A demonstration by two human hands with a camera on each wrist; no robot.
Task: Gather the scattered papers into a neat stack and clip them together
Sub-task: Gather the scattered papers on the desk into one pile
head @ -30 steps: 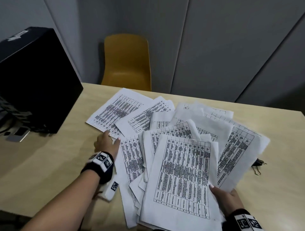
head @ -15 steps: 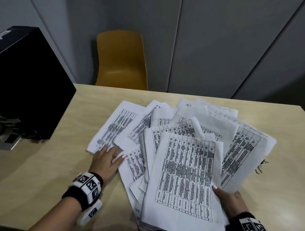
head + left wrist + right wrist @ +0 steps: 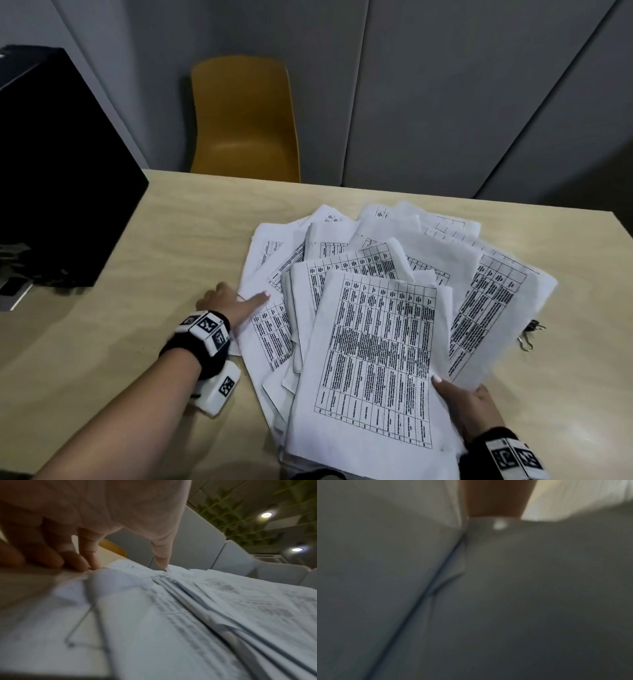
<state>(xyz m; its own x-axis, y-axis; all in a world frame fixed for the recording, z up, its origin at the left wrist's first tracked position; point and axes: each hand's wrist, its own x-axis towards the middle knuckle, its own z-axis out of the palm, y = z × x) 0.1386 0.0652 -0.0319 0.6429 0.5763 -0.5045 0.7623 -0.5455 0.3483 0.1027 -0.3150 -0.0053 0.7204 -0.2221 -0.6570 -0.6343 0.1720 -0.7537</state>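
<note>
Several printed sheets of paper lie fanned and overlapping on the wooden table. My left hand is at the pile's left edge. Its thumb lies straight on a sheet and its fingers touch the table against the paper edge. My right hand grips the pile's lower right corner, thumb on top and fingers underneath. A black binder clip peeks out from under the right edge of the sheets. The right wrist view is blurred grey paper.
A large black box stands at the table's left. A yellow chair is behind the far edge, before grey wall panels. A thin wire loop lies blurred on the left sheets.
My left hand has slid right, pushing the leftmost sheets in under the pile, so the fan is narrower. My right hand keeps its hold on the lower right corner.
</note>
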